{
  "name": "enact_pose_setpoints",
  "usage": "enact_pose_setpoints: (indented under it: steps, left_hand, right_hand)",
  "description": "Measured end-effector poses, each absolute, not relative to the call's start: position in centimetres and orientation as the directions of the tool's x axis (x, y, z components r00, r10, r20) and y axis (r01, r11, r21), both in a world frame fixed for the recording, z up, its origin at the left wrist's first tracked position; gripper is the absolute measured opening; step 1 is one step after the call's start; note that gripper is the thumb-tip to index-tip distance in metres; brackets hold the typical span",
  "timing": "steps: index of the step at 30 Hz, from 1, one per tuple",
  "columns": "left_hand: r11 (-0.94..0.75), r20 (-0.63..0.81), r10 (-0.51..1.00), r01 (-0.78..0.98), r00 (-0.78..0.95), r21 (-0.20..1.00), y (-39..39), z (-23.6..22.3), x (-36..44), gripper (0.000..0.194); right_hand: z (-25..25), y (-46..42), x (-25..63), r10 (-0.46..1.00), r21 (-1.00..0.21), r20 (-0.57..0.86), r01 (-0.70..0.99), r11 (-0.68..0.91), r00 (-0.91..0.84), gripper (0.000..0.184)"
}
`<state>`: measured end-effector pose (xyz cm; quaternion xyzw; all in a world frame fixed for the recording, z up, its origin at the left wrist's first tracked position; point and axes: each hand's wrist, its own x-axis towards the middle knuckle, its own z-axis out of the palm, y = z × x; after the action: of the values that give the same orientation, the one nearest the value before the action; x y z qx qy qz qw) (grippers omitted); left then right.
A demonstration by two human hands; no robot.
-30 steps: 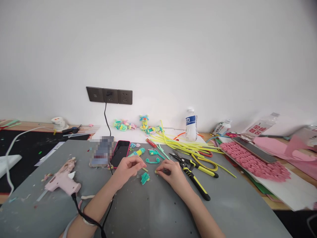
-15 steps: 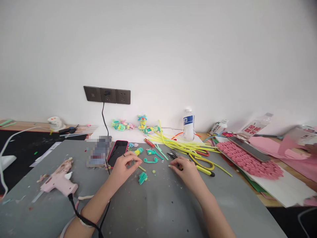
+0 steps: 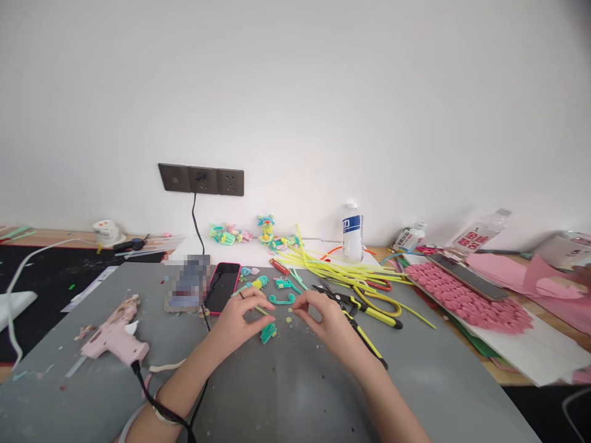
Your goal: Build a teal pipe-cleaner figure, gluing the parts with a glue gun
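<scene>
My left hand (image 3: 247, 314) hovers over the grey mat, thumb and forefinger apart with no held thing visible. A short yellow stick (image 3: 261, 311) shows through the gap between those fingers. To its right, my right hand (image 3: 323, 314) pinches a tiny pale-yellow piece (image 3: 290, 311) at its fingertips. Another small yellow bit (image 3: 289, 320) lies just below. Between the hands sits a teal pipe cleaner (image 3: 282, 300) with curled ends. A teal bundle (image 3: 268, 333) lies nearer me. Beside my right hand are black-jawed pliers with yellow handles (image 3: 369, 344).
Yellow pipe cleaners (image 3: 332, 267) lie behind the pliers, near a bottle (image 3: 353, 237). At left are a pink glue gun (image 3: 117, 338) with a black cord and a pink-edged phone (image 3: 224, 288). Finished-looking fuzzy figures (image 3: 266, 229) stand by the wall. Pink braided work (image 3: 471, 298) lies right.
My right hand has moved left with the tiny yellow piece, uncovering more of the pliers. My left hand has shifted slightly right and its thumb and forefinger have spread.
</scene>
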<state>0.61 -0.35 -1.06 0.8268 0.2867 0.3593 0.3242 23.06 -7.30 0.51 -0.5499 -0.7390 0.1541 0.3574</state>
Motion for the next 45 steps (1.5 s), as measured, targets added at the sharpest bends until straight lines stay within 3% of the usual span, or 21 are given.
enact_pose_setpoints:
  steps: [4,11,17,22,28,31,34,39,45]
  left_hand:
    - [-0.663,0.446,0.678,0.224,0.584,0.715,-0.6,-1.3,0.6,0.008]
    - [-0.707,0.528,0.649,0.179,0.548,0.684,-0.7,-1.1,0.7,0.008]
    - [-0.685,0.528,0.671,0.163,0.52,0.71,-1.0,-0.8,0.8,0.011]
    - [-0.71,0.548,0.602,0.074,0.581,0.7,-0.9,-0.6,0.5,0.012]
    - [-0.709,0.499,0.489,-0.008,0.715,0.705,-1.0,-0.2,0.1,0.021]
    - [-0.65,0.434,0.476,-0.026,0.765,0.76,-1.2,-0.3,0.2,0.024]
    - [-0.524,0.365,0.599,0.004,0.712,0.852,-1.2,-0.6,0.4,0.028]
    - [-0.276,0.249,0.737,-0.057,0.628,0.959,-0.8,-0.9,0.9,0.038]
    - [-0.099,0.209,0.746,-0.205,0.633,0.974,-0.8,-0.8,1.2,0.032]
  right_hand:
    - [0.6,-7.2,20.7,0.901,-0.695,0.41,0.591,0.41,-0.142,0.01]
    - [0.2,-7.4,19.8,0.931,-0.796,0.355,0.496,0.347,-0.082,0.004]
    - [0.5,-7.5,19.8,0.932,-0.812,0.355,0.468,0.348,-0.078,0.014]
    - [0.9,-7.5,20.4,0.903,-0.761,0.393,0.49,0.425,-0.174,0.024]
    - [1.7,-7.8,21.4,0.903,-0.821,0.278,0.407,0.4,-0.327,0.021]
    - [1.9,-7.8,21.6,0.892,-0.857,0.244,0.346,0.382,-0.38,0.021]
    - [1.6,-7.8,21.3,0.907,-0.86,0.314,0.32,0.397,-0.282,0.022]
    - [0.5,-7.6,20.0,0.827,-0.684,0.547,0.5,0.531,-0.13,0.02]
    - [0.4,-7.5,19.3,0.777,-0.601,0.616,0.559,0.572,-0.134,0.018]
